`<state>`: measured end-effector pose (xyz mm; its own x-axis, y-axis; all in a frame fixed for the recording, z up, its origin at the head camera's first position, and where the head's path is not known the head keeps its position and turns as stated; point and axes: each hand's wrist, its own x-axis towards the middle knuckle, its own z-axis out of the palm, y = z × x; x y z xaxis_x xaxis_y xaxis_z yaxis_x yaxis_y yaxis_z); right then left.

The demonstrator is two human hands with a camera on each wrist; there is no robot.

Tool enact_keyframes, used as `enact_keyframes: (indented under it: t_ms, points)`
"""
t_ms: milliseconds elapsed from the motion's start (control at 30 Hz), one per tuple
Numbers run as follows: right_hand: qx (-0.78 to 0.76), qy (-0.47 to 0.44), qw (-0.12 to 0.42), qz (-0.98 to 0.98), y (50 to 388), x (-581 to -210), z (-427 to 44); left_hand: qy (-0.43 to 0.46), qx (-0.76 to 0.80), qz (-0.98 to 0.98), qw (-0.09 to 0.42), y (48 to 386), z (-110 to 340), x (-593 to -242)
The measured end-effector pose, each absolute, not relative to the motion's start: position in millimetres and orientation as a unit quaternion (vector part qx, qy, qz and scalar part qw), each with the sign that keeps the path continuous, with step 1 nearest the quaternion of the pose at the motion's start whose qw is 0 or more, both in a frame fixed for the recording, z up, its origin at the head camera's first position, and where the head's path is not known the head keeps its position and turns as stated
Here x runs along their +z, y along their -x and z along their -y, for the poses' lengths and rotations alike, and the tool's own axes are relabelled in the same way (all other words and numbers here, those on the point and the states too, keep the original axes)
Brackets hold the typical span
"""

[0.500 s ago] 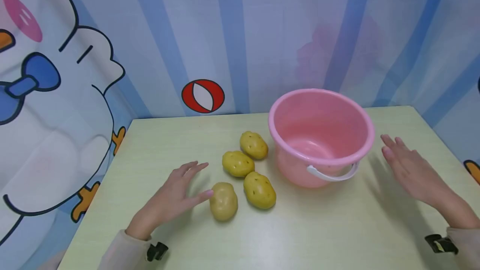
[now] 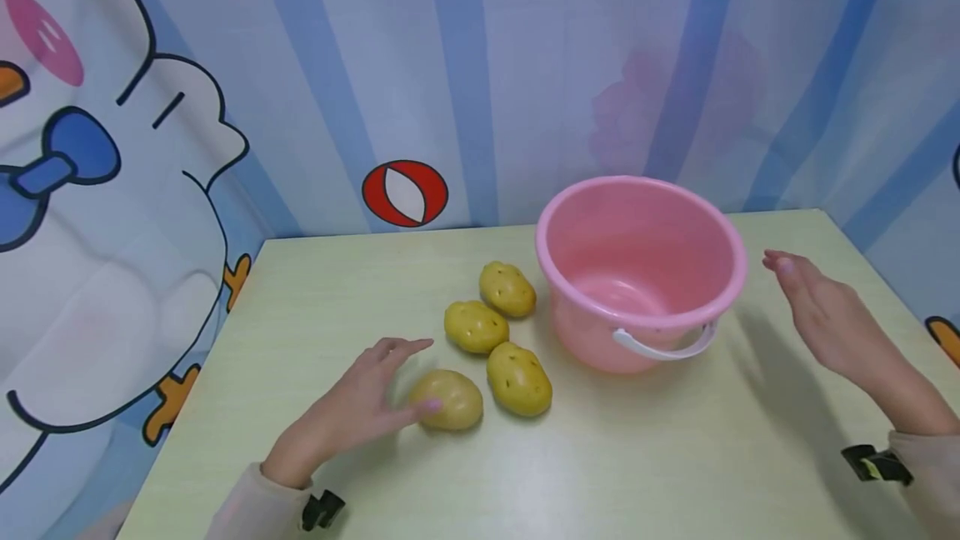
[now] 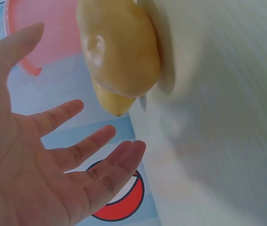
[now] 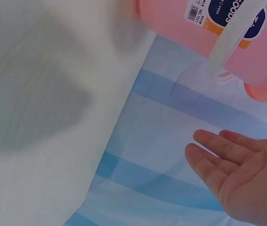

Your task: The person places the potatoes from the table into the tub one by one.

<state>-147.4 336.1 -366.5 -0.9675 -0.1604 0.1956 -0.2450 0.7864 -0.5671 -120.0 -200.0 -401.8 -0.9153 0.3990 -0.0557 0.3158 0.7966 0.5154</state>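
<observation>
My left hand [image 2: 358, 404] hovers over the table with its fingers spread, just left of a pale potato [image 2: 456, 400]. In the head view its thumb overlaps this potato; in the left wrist view, a gap shows between the fingers and the pale potato [image 3: 121, 52]. Three yellower potatoes lie close by: one nearest the pale one [image 2: 519, 379], a middle potato [image 2: 476, 327] and a back potato [image 2: 507, 289]. Right of them stands a pink bucket [image 2: 581, 332], nothing seen inside. Beyond its right side my right hand [image 2: 836, 327] is raised, fingers extended, holding nothing.
A white handle [image 2: 663, 352] hangs at the bucket's front, and a label [image 4: 227, 16] shows on its wall. The pale wooden table [image 2: 615, 473] meets a blue striped curtain [image 2: 525, 90] at its back edge. A cartoon figure [image 2: 112, 298] is printed at left.
The pale potato has turned from lengthwise to sideways. My left hand has shifted slightly right and nearer me. My right hand's fingers have come closer together.
</observation>
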Motion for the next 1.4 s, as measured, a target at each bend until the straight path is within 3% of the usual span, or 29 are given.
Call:
enact_keyframes:
  t_ms: [367, 867, 1400]
  points:
    - [0.348, -0.067, 0.134, 0.926, 154.1, -350.5, -320.0, -0.193, 0.266, -0.936, 0.129, 120.3, 191.6, -403.5]
    - [0.45, -0.038, 0.08, 0.889, 171.5, -325.4, -286.6, -0.241, 0.276, -0.92, 0.138, 120.1, 180.7, -409.0]
    - [0.462, -0.025, 0.079, 0.883, 185.3, -321.0, -275.0, -0.248, 0.26, -0.924, 0.127, 120.6, 179.4, -414.2]
